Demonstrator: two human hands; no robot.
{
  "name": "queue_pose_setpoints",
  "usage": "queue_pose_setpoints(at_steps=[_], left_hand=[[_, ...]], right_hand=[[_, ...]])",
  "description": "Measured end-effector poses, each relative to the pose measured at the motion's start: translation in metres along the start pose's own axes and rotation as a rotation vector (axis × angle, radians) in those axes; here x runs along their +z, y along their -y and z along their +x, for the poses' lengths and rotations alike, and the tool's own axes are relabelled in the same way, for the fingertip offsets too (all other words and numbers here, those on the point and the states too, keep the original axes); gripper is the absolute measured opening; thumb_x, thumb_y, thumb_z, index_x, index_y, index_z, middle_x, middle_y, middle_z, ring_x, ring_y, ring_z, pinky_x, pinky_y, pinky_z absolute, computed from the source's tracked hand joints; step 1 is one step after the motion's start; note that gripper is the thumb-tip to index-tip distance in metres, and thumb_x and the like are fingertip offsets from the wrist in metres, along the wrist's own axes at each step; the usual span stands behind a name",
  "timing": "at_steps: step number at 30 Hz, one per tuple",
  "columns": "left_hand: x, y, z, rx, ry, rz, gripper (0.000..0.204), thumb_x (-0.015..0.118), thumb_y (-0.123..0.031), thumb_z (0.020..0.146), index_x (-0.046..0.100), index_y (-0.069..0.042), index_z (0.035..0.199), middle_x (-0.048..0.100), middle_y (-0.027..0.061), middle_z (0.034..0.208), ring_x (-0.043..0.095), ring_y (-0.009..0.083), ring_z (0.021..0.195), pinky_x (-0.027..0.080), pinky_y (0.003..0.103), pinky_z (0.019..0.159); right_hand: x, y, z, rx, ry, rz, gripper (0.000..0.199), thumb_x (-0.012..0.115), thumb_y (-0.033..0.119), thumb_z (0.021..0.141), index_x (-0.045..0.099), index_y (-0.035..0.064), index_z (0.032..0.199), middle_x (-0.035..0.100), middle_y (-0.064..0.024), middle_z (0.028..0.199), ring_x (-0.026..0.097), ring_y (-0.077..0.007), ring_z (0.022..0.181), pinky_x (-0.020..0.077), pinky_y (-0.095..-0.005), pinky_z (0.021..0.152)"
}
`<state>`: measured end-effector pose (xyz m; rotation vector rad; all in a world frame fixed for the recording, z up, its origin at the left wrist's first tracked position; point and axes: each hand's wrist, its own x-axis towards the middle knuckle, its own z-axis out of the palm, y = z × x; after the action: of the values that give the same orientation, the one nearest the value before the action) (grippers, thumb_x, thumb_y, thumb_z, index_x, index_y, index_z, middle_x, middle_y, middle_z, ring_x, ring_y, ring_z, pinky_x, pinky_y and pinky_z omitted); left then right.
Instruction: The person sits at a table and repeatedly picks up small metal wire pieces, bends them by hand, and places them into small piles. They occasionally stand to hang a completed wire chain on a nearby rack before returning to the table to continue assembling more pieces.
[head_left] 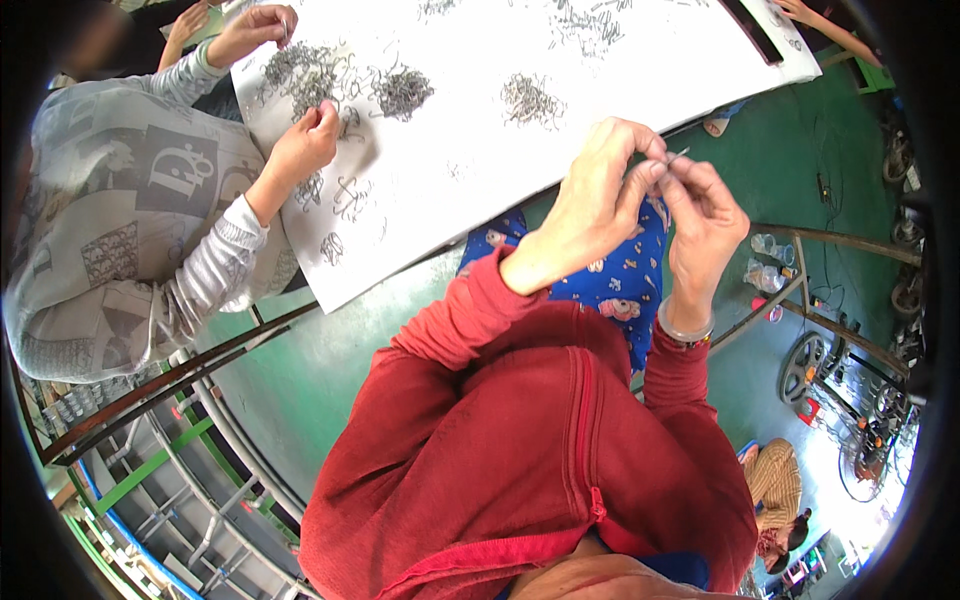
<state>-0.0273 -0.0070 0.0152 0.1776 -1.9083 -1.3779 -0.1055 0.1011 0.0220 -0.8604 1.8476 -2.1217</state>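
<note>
Gripping 1 thin piece (681, 155) between left hand (600, 188) and right hand (706, 220) fingertips, near both, slanting lengthwise toward the frame's upper right.

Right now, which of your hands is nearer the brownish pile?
Left. The left hand is right of the brownish pile, lower in view; the right hand, farther right.

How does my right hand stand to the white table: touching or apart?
Apart. The head view shows the right hand beyond the near edge of the white table, with green floor visible between them.
</note>
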Motion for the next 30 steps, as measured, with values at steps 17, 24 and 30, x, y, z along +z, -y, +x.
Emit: queue_pose_setpoints(at_steps=[17,24,30], left_hand=[[0.017,-0.001,-0.011,-0.204,-0.109,-0.26,0.006,0.043,0.0,0.097,0.046,0.001,0.103,0.058,0.0135,0.103,0.056,0.0149,0.092,0.047,0.028,0.082],[0.011,-0.004,-0.012,-0.199,-0.112,-0.324,0.006,0.041,-0.005,0.1,0.043,0.0,0.103,0.058,0.0113,0.099,0.053,0.0115,0.09,0.043,0.024,0.08],[0.007,-0.008,-0.013,-0.187,-0.159,-0.278,0.005,0.047,0.003,0.094,0.046,0.002,0.099,0.06,0.0137,0.089,0.059,0.0185,0.081,0.048,0.028,0.076]], right_hand=[[0.005,0.0,-0.001,-0.119,0.047,-0.078,0.017,0.063,-0.016,0.078,0.066,-0.0075,0.093,0.064,-0.0093,0.091,0.062,-0.0132,0.084,0.0512,-0.0224,0.072],[-0.001,-0.007,0.03,-0.019,-0.085,-0.068,0.018,0.059,-0.004,0.088,0.065,-0.0072,0.105,0.065,-0.0093,0.087,0.061,-0.0123,0.072,0.0501,-0.0237,0.066],[0.033,-0.11,0.151,-0.192,0.349,-0.614,0.014,0.056,0.0,0.085,0.067,-0.0034,0.093,0.061,-0.0176,0.083,0.06,-0.0254,0.074,0.05,-0.0339,0.069]])
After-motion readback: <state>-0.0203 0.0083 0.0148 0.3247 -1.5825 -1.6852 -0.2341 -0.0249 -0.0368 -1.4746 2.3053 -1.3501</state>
